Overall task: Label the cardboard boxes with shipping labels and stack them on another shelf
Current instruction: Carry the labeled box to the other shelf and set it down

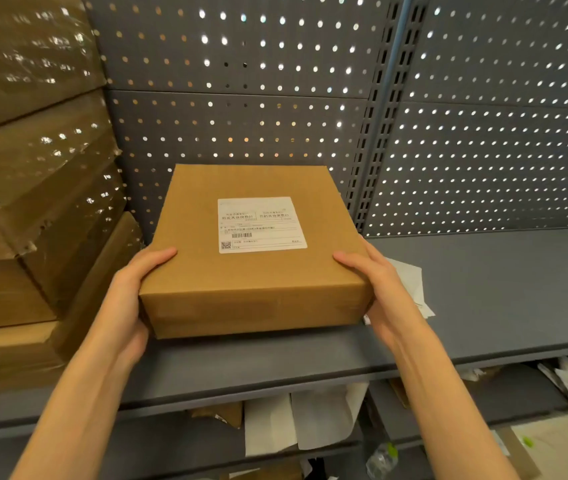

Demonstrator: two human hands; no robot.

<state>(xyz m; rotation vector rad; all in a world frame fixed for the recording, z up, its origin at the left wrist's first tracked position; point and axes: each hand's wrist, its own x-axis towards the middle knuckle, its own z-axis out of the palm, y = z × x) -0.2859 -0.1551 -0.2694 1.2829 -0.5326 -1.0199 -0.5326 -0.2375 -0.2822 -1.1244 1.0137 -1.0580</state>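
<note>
One flat brown cardboard box (255, 251) is sitting at the front edge of the grey metal shelf (483, 289), its near face reaching almost to the lip. A white printed shipping label (262, 224) is lying flat on the middle of its top, so the labelling step appears complete for this box. The left hand (130, 299) is gripping the near left corner, thumb laid on the top face and fingers wrapping down the side and out of sight. The right hand (379, 289) is mirroring this at the near right corner, thumb on top, fingers curling beneath or behind the side. A two-sided hold of this kind is keeping the box level and square to the shelf; whether it is being set down or lifted cannot be judged.

Whether the box base is resting fully on the shelf is unclear, as the underside is hidden. White paper sheets (410, 285) are lying on the shelf just beside the right hand, partly covered by it. To the left, a stack of brown cartons wrapped in clear film (33, 174) is filling the shelf's left end, cut off by the frame edge. Label text is too small to read. The lower shelf (310, 427) is holding papers and clutter that is hard to identify.
</note>
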